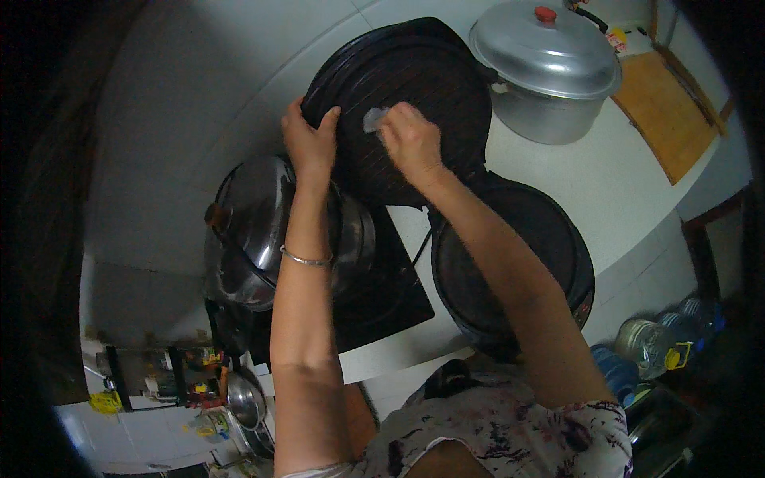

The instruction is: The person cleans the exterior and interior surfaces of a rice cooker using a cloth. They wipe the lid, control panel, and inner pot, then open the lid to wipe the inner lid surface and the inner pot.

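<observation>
A round black electric griddle stands opened, its ridged upper plate (364,167) raised and its lower plate (478,263) lying on the counter under my right forearm. At the upper plate's left rim, my left hand (312,140) grips the edge, thumb on the inner side and fingers behind. My right hand (412,137) is closed on a crumpled whitish wad (375,119), perhaps tissue or a cloth, against the ridged face. What the wad is made of cannot be told.
Left of the griddle, a lidded metal pot (251,233) sits on a black cooktop (382,299). An aluminium pot (550,113) with a red-knobbed lid stands behind right, near a wooden board (669,119). Plastic bottles (648,346) are at lower right; a steel bowl (245,397) is at lower left.
</observation>
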`<state>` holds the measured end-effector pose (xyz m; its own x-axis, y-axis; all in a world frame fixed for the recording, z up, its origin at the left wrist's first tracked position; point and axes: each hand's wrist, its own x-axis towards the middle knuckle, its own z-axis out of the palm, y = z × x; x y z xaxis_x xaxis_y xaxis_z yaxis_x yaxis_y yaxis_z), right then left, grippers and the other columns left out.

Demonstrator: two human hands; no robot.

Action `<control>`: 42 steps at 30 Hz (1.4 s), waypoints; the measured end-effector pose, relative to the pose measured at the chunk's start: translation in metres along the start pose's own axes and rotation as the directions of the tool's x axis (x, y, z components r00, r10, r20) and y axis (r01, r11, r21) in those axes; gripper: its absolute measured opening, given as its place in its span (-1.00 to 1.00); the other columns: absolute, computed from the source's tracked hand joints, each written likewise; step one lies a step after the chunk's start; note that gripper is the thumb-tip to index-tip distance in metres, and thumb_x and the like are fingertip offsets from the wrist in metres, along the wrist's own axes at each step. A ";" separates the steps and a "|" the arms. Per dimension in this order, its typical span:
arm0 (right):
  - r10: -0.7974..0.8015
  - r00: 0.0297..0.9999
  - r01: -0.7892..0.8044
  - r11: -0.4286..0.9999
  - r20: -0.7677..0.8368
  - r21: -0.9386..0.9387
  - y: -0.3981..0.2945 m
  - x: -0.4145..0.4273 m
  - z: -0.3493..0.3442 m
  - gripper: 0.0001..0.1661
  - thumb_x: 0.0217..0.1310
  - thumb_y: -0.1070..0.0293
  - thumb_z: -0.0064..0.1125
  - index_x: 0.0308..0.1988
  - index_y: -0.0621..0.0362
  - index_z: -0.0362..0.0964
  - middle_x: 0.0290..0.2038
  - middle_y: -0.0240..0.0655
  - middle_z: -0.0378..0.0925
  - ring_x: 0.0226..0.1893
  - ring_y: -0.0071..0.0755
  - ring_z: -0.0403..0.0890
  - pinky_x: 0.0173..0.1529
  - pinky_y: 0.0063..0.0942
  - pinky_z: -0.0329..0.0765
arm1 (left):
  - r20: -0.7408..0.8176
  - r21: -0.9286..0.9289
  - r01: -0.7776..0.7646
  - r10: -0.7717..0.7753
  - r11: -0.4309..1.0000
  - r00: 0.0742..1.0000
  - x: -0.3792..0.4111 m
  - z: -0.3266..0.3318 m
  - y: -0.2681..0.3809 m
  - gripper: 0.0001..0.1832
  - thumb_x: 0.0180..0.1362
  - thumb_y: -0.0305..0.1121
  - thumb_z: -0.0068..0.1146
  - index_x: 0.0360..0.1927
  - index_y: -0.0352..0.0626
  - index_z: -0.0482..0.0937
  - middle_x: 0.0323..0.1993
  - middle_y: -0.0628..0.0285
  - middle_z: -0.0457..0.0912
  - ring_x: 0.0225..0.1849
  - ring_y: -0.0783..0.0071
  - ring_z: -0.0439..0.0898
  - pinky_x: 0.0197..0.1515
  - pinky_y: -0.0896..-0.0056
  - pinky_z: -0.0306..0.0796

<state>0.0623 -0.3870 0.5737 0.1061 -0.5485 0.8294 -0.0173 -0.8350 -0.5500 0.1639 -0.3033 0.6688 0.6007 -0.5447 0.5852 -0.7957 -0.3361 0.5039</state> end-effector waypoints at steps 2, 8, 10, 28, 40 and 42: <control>0.063 0.995 -0.061 0.998 -0.077 0.031 0.013 0.008 -0.008 -0.91 0.01 0.45 0.12 -0.46 0.14 0.35 -0.45 -0.22 0.40 -0.43 -0.06 0.50 -0.40 -0.24 0.46 | -0.044 0.010 -0.072 0.072 0.997 0.996 0.001 -0.002 -0.010 -0.44 -0.07 -0.24 0.31 -0.02 -0.30 0.41 -0.22 -0.08 0.45 -0.18 0.02 0.46 -0.09 0.20 0.33; 0.080 0.995 -0.085 0.992 -0.060 -0.092 0.003 -0.005 0.005 -0.91 0.04 0.42 0.11 -0.45 0.11 0.34 -0.43 -0.23 0.39 -0.41 -0.10 0.50 -0.39 -0.22 0.48 | -0.053 -0.027 -0.098 0.096 0.995 0.994 0.003 0.006 -0.008 -0.45 -0.08 -0.26 0.31 -0.03 -0.31 0.41 -0.18 -0.12 0.45 -0.11 -0.03 0.45 -0.03 0.17 0.32; -0.003 0.999 0.005 0.999 0.041 -0.035 -0.008 -0.009 0.003 -0.92 0.04 0.41 0.11 -0.45 0.10 0.35 -0.43 -0.26 0.40 -0.40 -0.11 0.50 -0.39 -0.21 0.48 | -0.060 -0.034 -0.116 0.113 0.993 0.992 0.004 0.005 -0.016 -0.45 -0.08 -0.26 0.31 -0.03 -0.31 0.41 -0.18 -0.12 0.46 -0.10 -0.04 0.45 -0.03 0.16 0.32; 0.163 0.985 -0.169 0.975 -0.058 -0.142 0.015 0.006 -0.004 -0.89 -0.01 0.41 0.14 -0.45 0.13 0.34 -0.47 -0.22 0.41 -0.47 -0.06 0.51 -0.43 -0.17 0.47 | -0.043 0.029 -0.066 0.067 0.997 0.997 0.003 0.006 -0.011 -0.45 -0.07 -0.21 0.31 -0.06 -0.33 0.42 -0.17 -0.04 0.49 -0.15 0.15 0.48 -0.09 0.29 0.34; 0.260 0.953 -0.268 0.963 -0.157 -0.029 0.021 0.021 -0.019 -0.93 0.03 0.40 0.12 -0.44 0.13 0.39 -0.43 -0.20 0.46 -0.43 -0.06 0.53 -0.36 -0.23 0.49 | -0.033 -0.002 -0.100 0.100 0.995 0.994 0.004 0.003 -0.018 -0.41 -0.07 -0.25 0.30 0.01 -0.31 0.37 -0.14 -0.15 0.44 -0.08 -0.06 0.44 -0.01 0.16 0.31; 0.138 0.986 -0.145 0.986 -0.099 -0.077 0.012 0.018 -0.009 -0.94 0.03 0.42 0.11 -0.43 0.12 0.38 -0.42 -0.21 0.44 -0.40 -0.09 0.52 -0.35 -0.24 0.49 | -0.046 0.009 -0.112 0.113 0.994 0.993 0.005 0.005 -0.020 -0.41 -0.07 -0.25 0.30 0.01 -0.31 0.37 -0.14 -0.15 0.44 -0.08 -0.05 0.44 -0.01 0.15 0.31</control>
<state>0.0555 -0.4073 0.5834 0.0036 -0.6597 0.7515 -0.1091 -0.7473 -0.6555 0.1824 -0.3035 0.6584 0.5100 -0.5435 0.6667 -0.8589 -0.2795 0.4292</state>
